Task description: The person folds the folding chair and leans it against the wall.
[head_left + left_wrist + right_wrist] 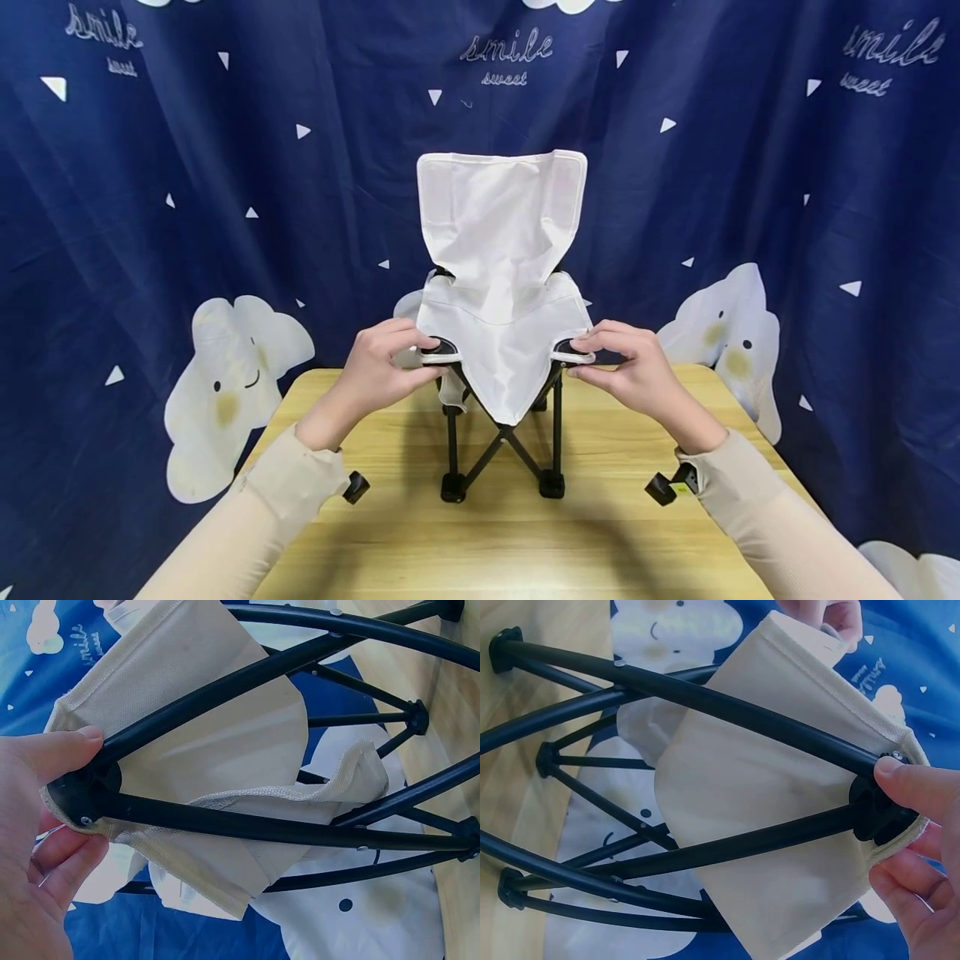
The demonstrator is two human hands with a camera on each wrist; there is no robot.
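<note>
A small folding chair with a white fabric seat (pixel 498 333) and crossed black legs (pixel 504 437) stands upright on the wooden table. My left hand (pixel 386 362) pinches the front left seat corner, thumb below and fingers on top, at a black plastic joint (pixel 86 787). At the front right corner my right hand (pixel 622 358) grips the matching black joint (pixel 877 810) the same way. Two black tubes meet at each joint, under the fabric. The white backrest (pixel 501 208) rises behind the seat, its upper part spread wide.
The wooden table (pixel 390 533) reaches forward to a dark blue curtain (pixel 315 208) printed with clouds and triangles. Black foot caps (pixel 453 487) rest on the tabletop. A small black device (pixel 356 487) sits by the left cuff, another (pixel 662 489) by the right.
</note>
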